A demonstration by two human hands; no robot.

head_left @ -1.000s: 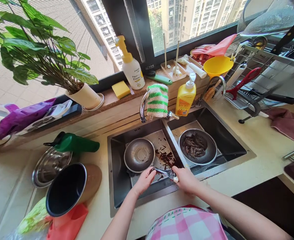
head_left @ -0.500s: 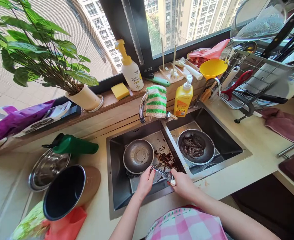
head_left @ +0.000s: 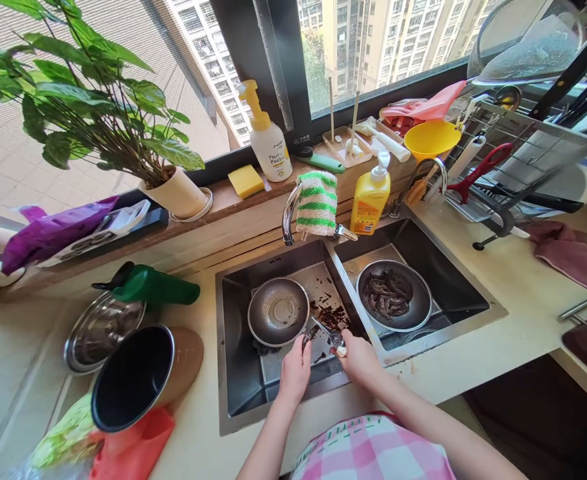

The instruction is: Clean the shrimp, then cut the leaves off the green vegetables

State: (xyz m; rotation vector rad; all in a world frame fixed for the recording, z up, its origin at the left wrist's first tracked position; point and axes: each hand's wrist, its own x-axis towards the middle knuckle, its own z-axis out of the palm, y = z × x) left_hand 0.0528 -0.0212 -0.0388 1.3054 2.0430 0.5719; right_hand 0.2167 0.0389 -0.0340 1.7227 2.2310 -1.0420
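My right hand (head_left: 359, 357) is closed around the handles of kitchen scissors (head_left: 329, 333), whose blades point up and left over the left sink basin (head_left: 243, 393). Between the fingers of my left hand (head_left: 294, 373) is a small dark shrimp (head_left: 310, 335), partly hidden by the fingers; the blades are just beside it. Behind my left hand a nearly bare dark pan (head_left: 279, 312) rests in the same basin. Reddish-brown scraps (head_left: 334, 317) lie scattered next to it. A second pan (head_left: 423, 313) in the right basin holds several dark shrimp (head_left: 387, 293).
A faucet (head_left: 288, 220) with a striped cloth (head_left: 317, 203) stands behind the basins, beside a yellow pump bottle (head_left: 370, 200). On the left are a deep pot (head_left: 186, 373), a green bottle (head_left: 160, 285) and a steel bowl (head_left: 80, 347). A dish rack (head_left: 503, 160) stands right.
The scissors' blades have come away from the shrimp, and its dark body shows more at my left fingertips. My left hand has turned slightly upright. The whole view has shifted a little.
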